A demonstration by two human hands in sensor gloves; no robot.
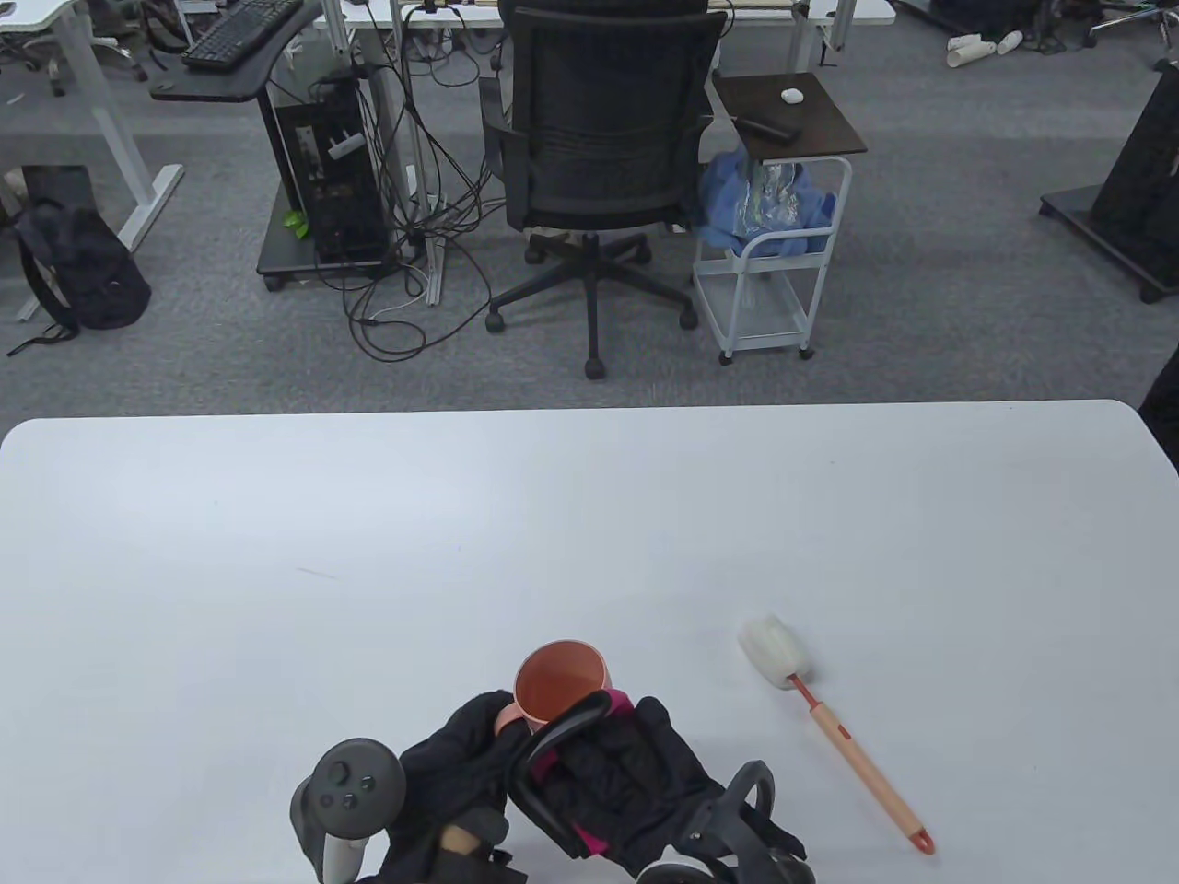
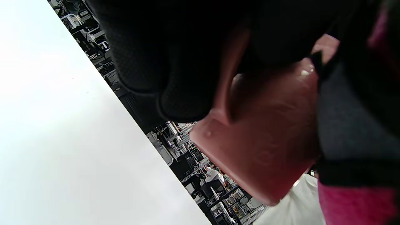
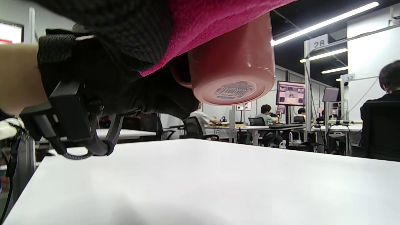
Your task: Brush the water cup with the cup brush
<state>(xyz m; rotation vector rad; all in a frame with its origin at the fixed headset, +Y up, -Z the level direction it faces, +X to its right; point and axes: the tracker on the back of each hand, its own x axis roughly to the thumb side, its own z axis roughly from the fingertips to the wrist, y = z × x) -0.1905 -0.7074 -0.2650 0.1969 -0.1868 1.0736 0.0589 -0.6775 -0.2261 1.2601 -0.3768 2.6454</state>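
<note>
A pink water cup [image 1: 557, 677] with a handle is held in the air above the near middle of the white table [image 1: 276, 552], mouth up. My left hand [image 1: 488, 727] holds its handle; in the left wrist view the gloved fingers [image 2: 175, 62] lie over the handle of the cup [image 2: 265, 150]. My right hand [image 1: 612, 718] grips the cup's body from the right side. In the right wrist view the cup's base [image 3: 234, 89] hangs clear of the tabletop. The cup brush [image 1: 834, 727], with a white sponge head and a peach handle, lies on the table right of the hands, untouched.
The table's far edge [image 1: 589, 405] borders a carpeted floor with an office chair [image 1: 599, 157] and a white cart [image 1: 783, 230]. The brush lies at an angle, sponge head away from me, red tip [image 1: 921, 840] near the front edge.
</note>
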